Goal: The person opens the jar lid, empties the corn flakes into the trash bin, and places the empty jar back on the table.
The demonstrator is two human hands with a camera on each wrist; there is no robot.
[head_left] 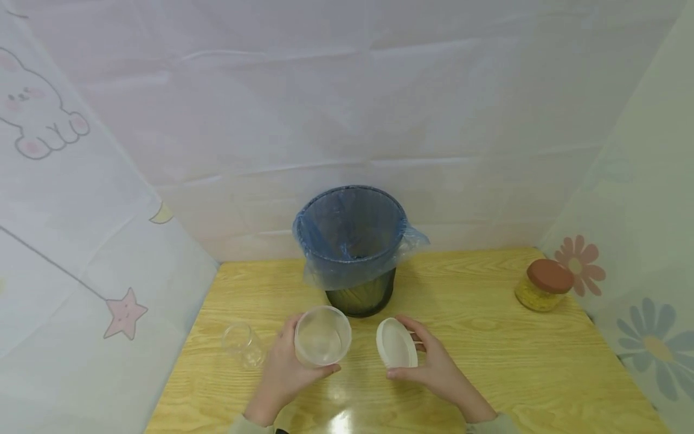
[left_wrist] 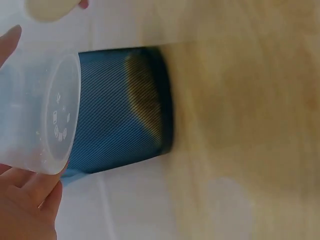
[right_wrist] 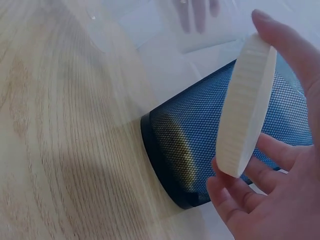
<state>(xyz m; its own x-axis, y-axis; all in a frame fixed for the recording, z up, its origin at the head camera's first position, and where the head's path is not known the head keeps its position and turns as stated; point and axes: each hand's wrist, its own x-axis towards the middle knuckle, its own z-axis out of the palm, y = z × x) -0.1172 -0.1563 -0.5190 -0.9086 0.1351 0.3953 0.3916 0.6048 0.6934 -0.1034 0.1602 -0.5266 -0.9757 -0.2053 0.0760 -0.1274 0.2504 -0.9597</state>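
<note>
My left hand [head_left: 285, 367] grips a clear plastic tub [head_left: 323, 337], its mouth facing up toward the head view and no lid on it. In the left wrist view the base of the tub [left_wrist: 62, 112] shows small moulded marks. A white ribbed screw lid [head_left: 398, 345] is in my right hand [head_left: 434, 367], pinched at its edge between thumb and fingers and tilted on its side. The right wrist view shows the lid [right_wrist: 246, 107] nearly edge-on, apart from the tub. Both hands are in front of a mesh bin [head_left: 362, 295].
A blue bag [head_left: 355, 274] lines the bin and hangs over its rim. Left of my left hand is a clear glass [head_left: 244, 346]. At the right edge of the wooden table [head_left: 466, 313] stands a jar [head_left: 544, 286] with a reddish-brown lid and yellow contents. Printed cloth walls surround the table.
</note>
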